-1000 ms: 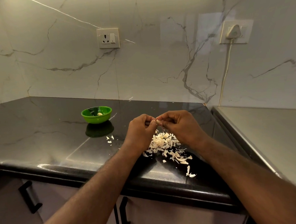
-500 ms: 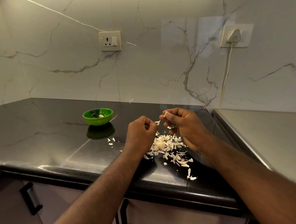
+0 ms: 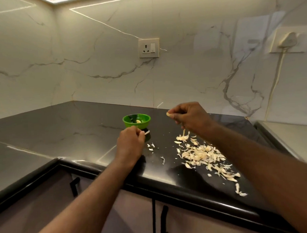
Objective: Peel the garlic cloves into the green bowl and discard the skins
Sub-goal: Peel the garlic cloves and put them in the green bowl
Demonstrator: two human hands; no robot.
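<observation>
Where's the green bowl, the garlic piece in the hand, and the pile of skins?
green bowl [image 3: 131, 126], head view, on its outer front wall.
garlic clove [image 3: 168, 114], head view, on its pale bare end.
skin pile [image 3: 201, 154], head view, on the thick middle of the heap.

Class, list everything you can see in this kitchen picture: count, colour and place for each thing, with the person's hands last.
countertop: one, black, along the marble wall.
green bowl: one, green, on the countertop.
bowl clove: one visible, pale, inside the green bowl.
held clove: one, pale, held up right of the bowl.
skin scrap: one, whitish, held before the bowl.
skin pile: many pieces, cream, on the countertop, right.
wall socket: one, white, on the marble wall.
plug: one, white, far right wall, cable hanging.
cabinet handles: three, black, below the countertop.
left hand: one, fingers pinching the skin scrap.
right hand: one, fingers pinching the held clove.
</observation>
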